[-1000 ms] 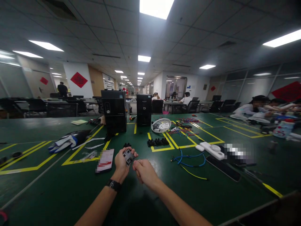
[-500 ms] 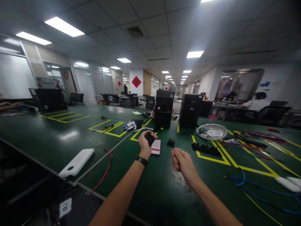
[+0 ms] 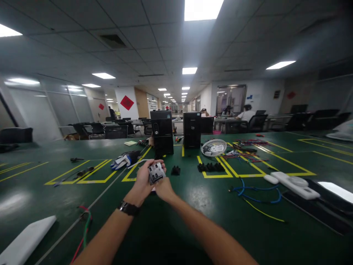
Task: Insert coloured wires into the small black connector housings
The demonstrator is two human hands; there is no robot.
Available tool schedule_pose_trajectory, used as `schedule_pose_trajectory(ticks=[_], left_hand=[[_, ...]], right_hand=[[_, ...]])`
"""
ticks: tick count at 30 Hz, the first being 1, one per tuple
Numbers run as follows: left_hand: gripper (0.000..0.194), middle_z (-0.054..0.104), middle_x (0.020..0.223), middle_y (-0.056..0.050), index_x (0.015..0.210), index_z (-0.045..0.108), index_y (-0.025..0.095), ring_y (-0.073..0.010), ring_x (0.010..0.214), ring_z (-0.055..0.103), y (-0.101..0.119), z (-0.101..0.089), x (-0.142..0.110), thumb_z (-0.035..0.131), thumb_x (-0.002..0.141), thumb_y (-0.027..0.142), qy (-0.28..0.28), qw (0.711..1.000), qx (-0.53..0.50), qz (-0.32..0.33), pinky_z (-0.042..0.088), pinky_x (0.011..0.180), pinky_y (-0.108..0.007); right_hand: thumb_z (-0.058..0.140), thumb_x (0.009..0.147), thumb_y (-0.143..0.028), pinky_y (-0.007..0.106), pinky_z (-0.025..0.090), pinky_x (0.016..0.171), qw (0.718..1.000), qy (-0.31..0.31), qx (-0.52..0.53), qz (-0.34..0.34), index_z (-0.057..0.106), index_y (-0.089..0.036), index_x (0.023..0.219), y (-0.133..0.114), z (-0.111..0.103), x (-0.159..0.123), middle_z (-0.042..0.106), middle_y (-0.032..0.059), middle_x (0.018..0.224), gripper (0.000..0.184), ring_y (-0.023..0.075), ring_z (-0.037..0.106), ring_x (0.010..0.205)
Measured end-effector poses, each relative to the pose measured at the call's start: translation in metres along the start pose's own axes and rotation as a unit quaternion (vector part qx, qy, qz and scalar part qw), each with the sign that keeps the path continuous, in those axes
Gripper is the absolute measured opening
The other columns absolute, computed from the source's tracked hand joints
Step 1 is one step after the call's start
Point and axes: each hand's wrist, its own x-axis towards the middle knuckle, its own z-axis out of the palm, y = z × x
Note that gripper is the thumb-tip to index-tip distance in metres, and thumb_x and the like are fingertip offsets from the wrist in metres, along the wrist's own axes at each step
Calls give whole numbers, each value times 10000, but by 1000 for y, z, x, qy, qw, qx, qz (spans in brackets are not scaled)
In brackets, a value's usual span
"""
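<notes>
A left hand [image 3: 141, 181] cradles a grey block [image 3: 156, 173]. The right hand [image 3: 164, 190] sits at its five o'clock, grip unclear.

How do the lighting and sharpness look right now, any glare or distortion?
Head view: the big ceiling lamp is blown out to white, and light glares off the green table; head view: the gray part in the left hand looks soft, fine detail unreadable; head view: wide-angle stretching toward the edges.

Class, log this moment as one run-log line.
left hand: holds grey part | right hand: at its near edge | black blocks: on table
</notes>
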Motion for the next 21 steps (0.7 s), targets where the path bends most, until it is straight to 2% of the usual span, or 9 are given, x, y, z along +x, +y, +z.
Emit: schedule_pose_trajectory(ticks=[3,6,8,11,14,18,21], left_hand=[[279,654,639,-85,821,604,110,-172,502,608,-49,11,42,406,849,305,-25,978,209,-7,499,509,-301],[310,657,620,-88,770,586,129,-185,502,614,-97,34,82,417,854,375,-43,952,301,11,485,528,-308],[318,644,592,-80,682,578,141,-185,524,619,-122,50,107,443,845,379,-49,938,342,26,468,551,-290],[334,627,566,-68,566,564,163,-184,575,623,-146,62,140,474,826,352,-54,903,424,53,442,586,-266],[333,640,596,-64,526,562,179,-181,607,615,-155,60,166,477,814,324,-53,863,497,68,422,598,-253],[346,625,579,-59,491,547,190,-184,603,592,-154,50,184,464,812,291,-51,814,573,79,391,588,-254],[375,593,530,-61,454,536,194,-194,578,575,-147,47,190,496,803,326,-62,779,618,84,372,598,-268]], right_hand=[[428,880,-98,301,459,826,991,86,-100,-1,583,-151,1103,53,-79,-32,685,65,901,276,174,629,861],[424,855,-87,304,445,837,963,161,-218,-2,605,-131,1041,92,-158,-75,679,75,896,263,185,619,876],[428,841,-79,317,435,843,944,168,-284,-3,622,-131,980,103,-194,-102,664,84,917,245,197,600,896],[411,845,-69,330,417,861,926,128,-354,-22,629,-149,950,105,-221,-130,642,80,935,255,205,565,926],[414,837,-58,333,405,872,916,95,-388,-26,625,-158,955,105,-235,-139,628,75,953,261,206,542,952],[434,842,-96,341,396,897,905,68,-420,-3,626,-159,965,108,-252,-123,616,89,1003,236,214,528,1004],[494,850,-208,403,359,962,890,44,-454,-1,590,-190,1142,113,-252,-90,559,110,1199,308,259,460,1154]])
